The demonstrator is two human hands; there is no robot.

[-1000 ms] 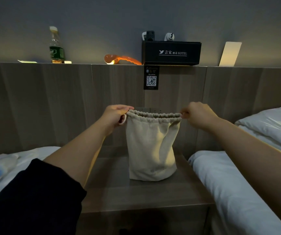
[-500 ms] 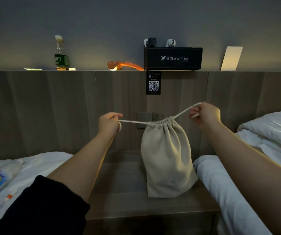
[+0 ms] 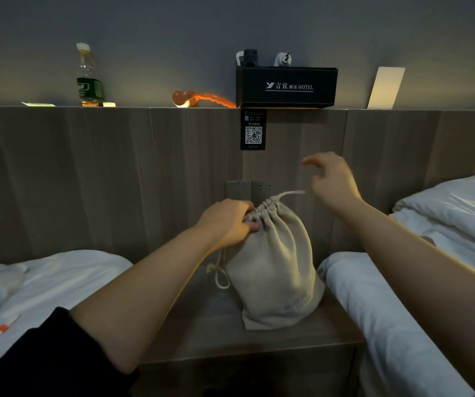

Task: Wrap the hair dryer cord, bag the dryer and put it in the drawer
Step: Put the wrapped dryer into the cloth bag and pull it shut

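Observation:
A beige drawstring bag (image 3: 273, 270) stands on the wooden nightstand (image 3: 202, 333) between two beds, its neck gathered tight. The hair dryer is not visible. My left hand (image 3: 227, 222) grips the bunched neck of the bag from the left. One drawstring loop (image 3: 220, 273) dangles below that hand. My right hand (image 3: 331, 181) hovers above and to the right of the neck, fingers spread, with the other cord end (image 3: 290, 194) loose just beside it. No drawer is visible.
White bedding lies on the left (image 3: 58, 282) and right (image 3: 402, 325), with a pillow (image 3: 460, 207) at far right. On the headboard ledge are a bottle (image 3: 88, 78), an orange object (image 3: 202, 99), a black hotel box (image 3: 286, 86). Wall sockets (image 3: 247, 190) sit behind the bag.
The bag's neck was pulled shut by both cords. My left hand then moved in onto the gathered neck, and my right hand let go of its cord and opened.

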